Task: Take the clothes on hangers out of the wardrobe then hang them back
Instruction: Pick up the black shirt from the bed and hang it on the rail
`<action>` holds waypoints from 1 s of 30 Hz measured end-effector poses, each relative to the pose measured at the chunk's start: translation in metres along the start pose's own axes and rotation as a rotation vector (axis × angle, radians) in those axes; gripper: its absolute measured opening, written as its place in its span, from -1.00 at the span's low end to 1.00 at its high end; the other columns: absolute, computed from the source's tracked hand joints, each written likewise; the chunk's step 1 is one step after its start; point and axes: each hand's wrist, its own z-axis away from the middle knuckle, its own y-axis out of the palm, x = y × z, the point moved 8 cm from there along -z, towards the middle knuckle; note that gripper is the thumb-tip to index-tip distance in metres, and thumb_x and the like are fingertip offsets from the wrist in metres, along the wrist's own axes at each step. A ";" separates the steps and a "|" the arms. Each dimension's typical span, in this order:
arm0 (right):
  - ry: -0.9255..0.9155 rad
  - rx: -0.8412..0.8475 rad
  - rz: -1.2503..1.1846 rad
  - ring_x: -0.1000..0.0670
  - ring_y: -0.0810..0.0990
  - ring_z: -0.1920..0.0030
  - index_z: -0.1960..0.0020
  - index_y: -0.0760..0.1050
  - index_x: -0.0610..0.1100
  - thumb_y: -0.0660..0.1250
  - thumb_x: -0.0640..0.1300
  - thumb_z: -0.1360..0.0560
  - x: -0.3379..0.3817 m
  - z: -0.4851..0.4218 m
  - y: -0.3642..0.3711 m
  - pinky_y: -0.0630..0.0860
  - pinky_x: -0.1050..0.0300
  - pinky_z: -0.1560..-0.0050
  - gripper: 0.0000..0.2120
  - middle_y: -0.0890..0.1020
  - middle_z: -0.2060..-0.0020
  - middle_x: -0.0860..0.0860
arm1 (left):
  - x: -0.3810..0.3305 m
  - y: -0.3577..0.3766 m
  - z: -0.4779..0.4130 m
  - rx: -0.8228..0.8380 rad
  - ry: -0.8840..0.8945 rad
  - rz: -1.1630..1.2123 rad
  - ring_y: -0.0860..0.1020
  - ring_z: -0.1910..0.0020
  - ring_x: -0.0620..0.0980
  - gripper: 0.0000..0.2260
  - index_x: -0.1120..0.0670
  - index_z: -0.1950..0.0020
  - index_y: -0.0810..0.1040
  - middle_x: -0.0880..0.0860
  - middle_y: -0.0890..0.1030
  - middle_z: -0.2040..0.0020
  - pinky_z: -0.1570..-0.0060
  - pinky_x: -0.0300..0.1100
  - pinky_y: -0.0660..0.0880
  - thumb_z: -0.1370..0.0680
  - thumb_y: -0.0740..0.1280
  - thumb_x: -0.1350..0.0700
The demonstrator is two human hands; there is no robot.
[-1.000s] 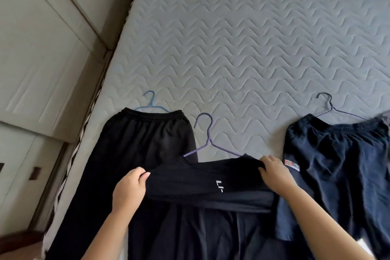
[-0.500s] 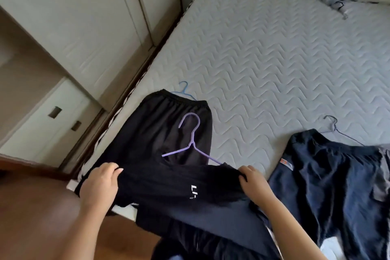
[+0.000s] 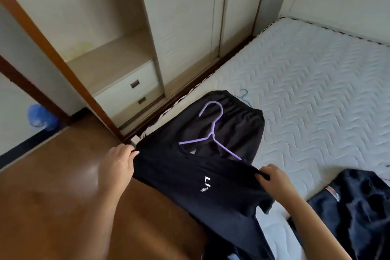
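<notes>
Black trousers with a small white logo hang folded over a purple hanger. My left hand grips their left end and my right hand grips their right end, holding them up over the bed's corner. Another pair of black trousers lies on the bed behind, on a blue hanger whose hook peeks out. Dark navy shorts lie at the lower right. The open wardrobe stands to the left with a bare shelf.
Two drawers sit under the wardrobe shelf. A shut sliding door stands to its right. Brown wooden floor fills the lower left. A blue object lies beyond a door frame at far left.
The view has swung left from the bed toward the wardrobe. Both hands have lifted the trousers on the purple hanger off the bed and carried them left.
</notes>
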 end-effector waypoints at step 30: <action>-0.707 0.376 0.071 -0.05 0.48 0.17 0.18 0.44 -0.08 0.25 -0.19 -0.52 0.454 0.018 0.248 0.31 0.15 0.19 -0.89 0.51 0.28 0.00 | 0.372 -0.130 0.277 -0.030 -1.052 0.077 0.47 0.16 0.01 -0.83 0.13 -0.02 0.50 0.04 0.53 0.13 0.22 -0.18 0.33 -0.59 0.16 0.10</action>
